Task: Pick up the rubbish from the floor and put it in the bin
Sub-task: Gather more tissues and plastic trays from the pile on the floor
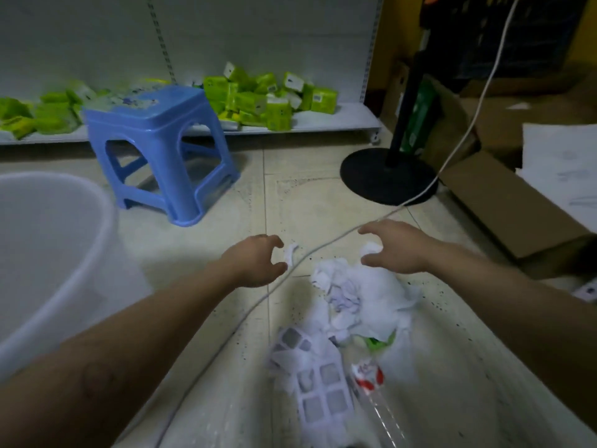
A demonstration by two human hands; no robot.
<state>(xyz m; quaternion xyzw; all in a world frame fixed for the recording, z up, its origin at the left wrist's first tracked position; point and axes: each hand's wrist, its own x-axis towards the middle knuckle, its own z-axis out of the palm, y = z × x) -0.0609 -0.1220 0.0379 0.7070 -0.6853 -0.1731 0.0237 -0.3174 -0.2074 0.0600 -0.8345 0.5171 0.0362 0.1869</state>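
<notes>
A heap of crumpled white tissue lies on the tiled floor in front of me. A white plastic grid tray, a red-and-white wrapper and a clear plastic bottle lie closer to me. My left hand hovers open, fingers curled beside a small white scrap. My right hand is open over the far edge of the heap, around a small tissue ball. The white bin stands at the left.
A white cable runs across the floor between my hands. A blue plastic stool stands ahead left, a black fan base ahead right, cardboard boxes at the right. Green packets fill the low shelf.
</notes>
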